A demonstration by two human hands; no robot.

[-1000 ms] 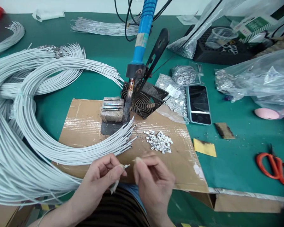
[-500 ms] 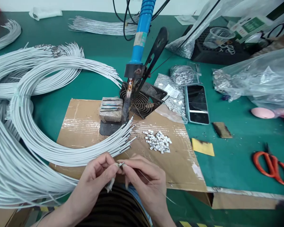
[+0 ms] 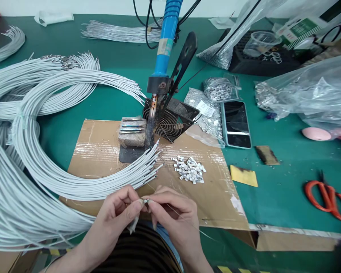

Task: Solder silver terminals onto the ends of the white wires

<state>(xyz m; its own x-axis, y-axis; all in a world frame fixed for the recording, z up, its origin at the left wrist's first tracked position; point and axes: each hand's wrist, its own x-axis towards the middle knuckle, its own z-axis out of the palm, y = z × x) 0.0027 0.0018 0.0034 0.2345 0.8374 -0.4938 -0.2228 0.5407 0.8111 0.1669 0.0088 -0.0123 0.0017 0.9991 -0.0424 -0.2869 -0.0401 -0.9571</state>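
Observation:
My left hand (image 3: 121,214) is closed, thumb and index fingertip pinching a tiny white-and-metal piece (image 3: 146,201). Opposite it, my right hand (image 3: 176,212) pinches the other side of the same piece, so the fingertips nearly meet. A thin pale wire (image 3: 207,236) runs past my right fingers and trails off to the right. Under my left fingers hangs a whitish scrap (image 3: 133,225) whose kind I cannot make out. Just beyond the hands are the tips of a bundle of white cables (image 3: 125,177) and a pile of small white metallic pieces (image 3: 189,170).
A blue-handled soldering iron (image 3: 160,62) stands in a stand beside a block (image 3: 132,129) and a black fan (image 3: 172,119), over cardboard (image 3: 99,146). To the right are a phone (image 3: 236,125), a yellow sponge (image 3: 243,176) and orange-handled scissors (image 3: 328,199). Coiled cables (image 3: 14,182) fill the left.
Both hands hold the same pinch, a touch lower in view. The soldering iron appears slightly farther left as the view shifts. Little else differs.

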